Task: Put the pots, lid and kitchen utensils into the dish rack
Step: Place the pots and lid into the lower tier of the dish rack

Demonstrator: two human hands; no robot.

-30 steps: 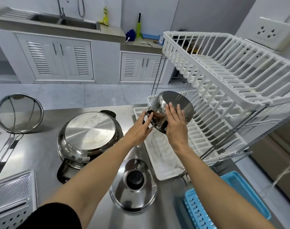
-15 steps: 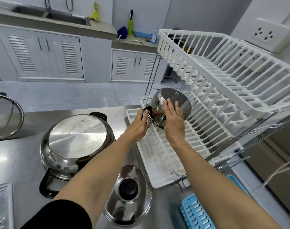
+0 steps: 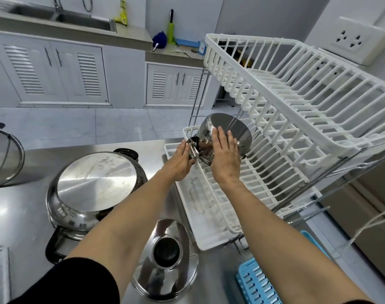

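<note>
Small pot sits tipped on its side at 12 o'clock of the lower dish rack. Left hand pinches its handle, right hand lies flat & spread on its side. It's shiny & round, so it could roll off w/ a loose hold.

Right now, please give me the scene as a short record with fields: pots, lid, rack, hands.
small pot: tilted on its side at the far end of the lower rack tier, base toward the camera
large pot: upside down on the steel counter
lid: on the counter, knob up
dish rack: white, two tiers, upper tier holds nothing
left hand: at the small pot's handle
right hand: flat against the small pot's side
</note>
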